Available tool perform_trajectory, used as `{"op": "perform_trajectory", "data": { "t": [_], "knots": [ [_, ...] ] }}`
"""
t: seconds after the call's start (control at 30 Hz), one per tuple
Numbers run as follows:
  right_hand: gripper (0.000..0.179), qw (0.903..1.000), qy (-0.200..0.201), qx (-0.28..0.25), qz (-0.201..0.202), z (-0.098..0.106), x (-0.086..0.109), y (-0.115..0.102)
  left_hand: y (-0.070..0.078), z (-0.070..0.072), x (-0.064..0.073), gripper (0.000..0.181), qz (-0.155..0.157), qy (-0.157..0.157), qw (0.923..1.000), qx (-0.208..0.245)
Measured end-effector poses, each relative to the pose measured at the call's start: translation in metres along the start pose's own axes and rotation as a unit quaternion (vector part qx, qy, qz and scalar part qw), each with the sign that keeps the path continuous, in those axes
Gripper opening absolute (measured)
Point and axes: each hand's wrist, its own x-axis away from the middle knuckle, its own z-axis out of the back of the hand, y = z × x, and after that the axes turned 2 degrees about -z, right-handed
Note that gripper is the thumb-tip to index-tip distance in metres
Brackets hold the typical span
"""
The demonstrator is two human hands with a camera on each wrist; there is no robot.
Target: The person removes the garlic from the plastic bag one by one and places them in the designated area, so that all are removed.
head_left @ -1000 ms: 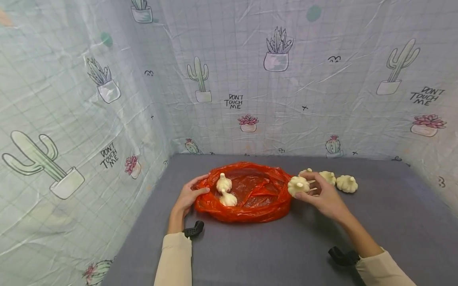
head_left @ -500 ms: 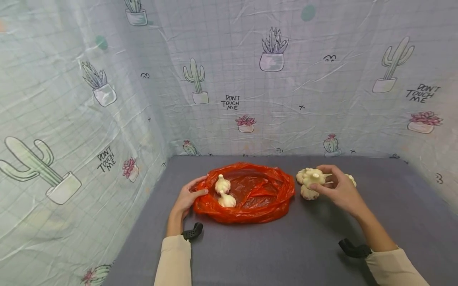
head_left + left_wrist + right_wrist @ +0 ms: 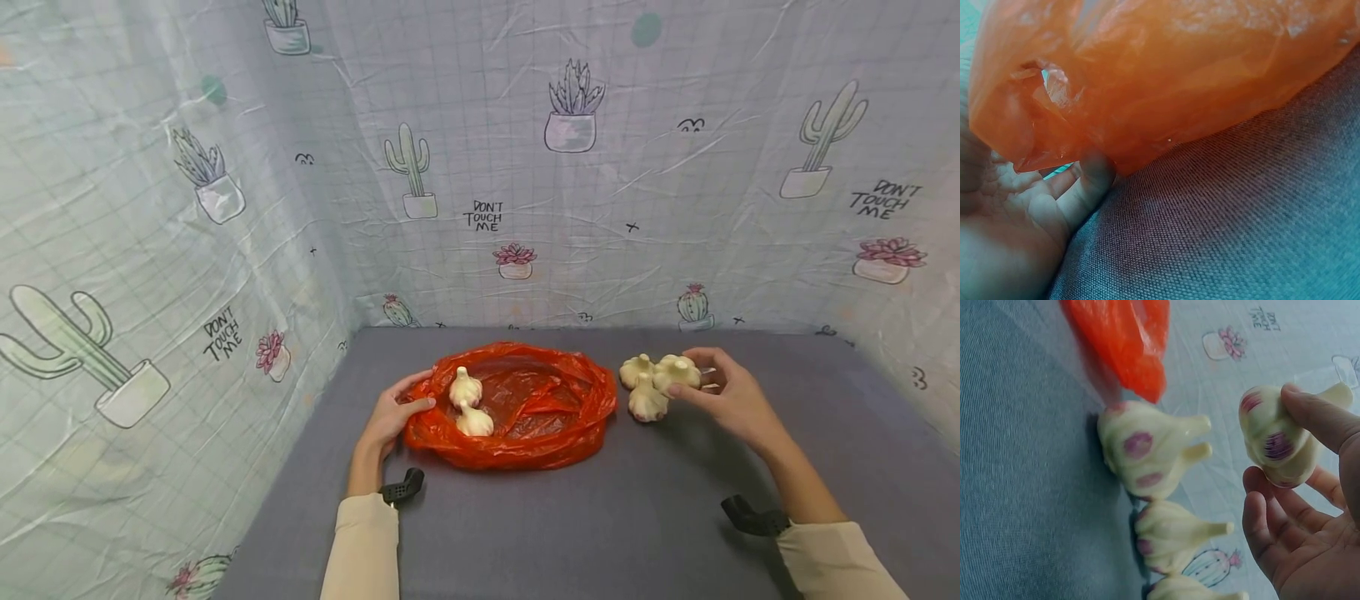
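Observation:
An orange-red plastic bag point(image 3: 517, 454) lies spread wide on the table, its mouth facing up. Inside, at its left, rest two garlic bulbs point(image 3: 466, 388). My left hand point(image 3: 387, 422) pinches the bag's left rim, thumb in front; in the left wrist view the bag partly covers the fingers. To the right of the bag, my right hand point(image 3: 731, 400) holds another garlic bulb point(image 3: 1275, 440) between thumb and fingertips, raised off the table in the right wrist view. Beneath and beside it, several bulbs point(image 3: 1169, 534) sit on the table, stems up; the hand hides some in the head view.
The grey cloth-covered table point(image 3: 555, 533) runs back to a curtain point(image 3: 480, 150) printed with potted cacti, which also stands at both sides. A black wrist device point(image 3: 753, 517) sits at my right cuff, another point(image 3: 403, 487) at the left.
My right hand has carried its garlic bulb rightward, from beside the bag's right rim to over the bulbs on the table. My left hand has stayed on the bag's rim.

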Motion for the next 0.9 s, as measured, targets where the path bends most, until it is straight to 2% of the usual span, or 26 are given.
{"op": "perform_trajectory", "data": {
  "t": [0.13, 0.37, 0.9],
  "knots": [
    [0.065, 1.0, -0.003, -0.002, -0.008, 0.003, 0.0, 0.007, -0.001, 0.0, -0.001, 0.056, -0.003, 0.002, 1.0, 0.001],
    [0.07, 0.9993, -0.029, -0.003, -0.023, 0.01, -0.001, 0.021, -0.003, 0.0, -0.002, 0.058, -0.018, -0.014, 0.9996, 0.013],
    [0.073, 0.9961, -0.069, 0.023, -0.05, 0.013, -0.007, 0.042, -0.004, 0.001, -0.003, 0.059, -0.011, -0.007, 0.9999, -0.006]
  ]
}}
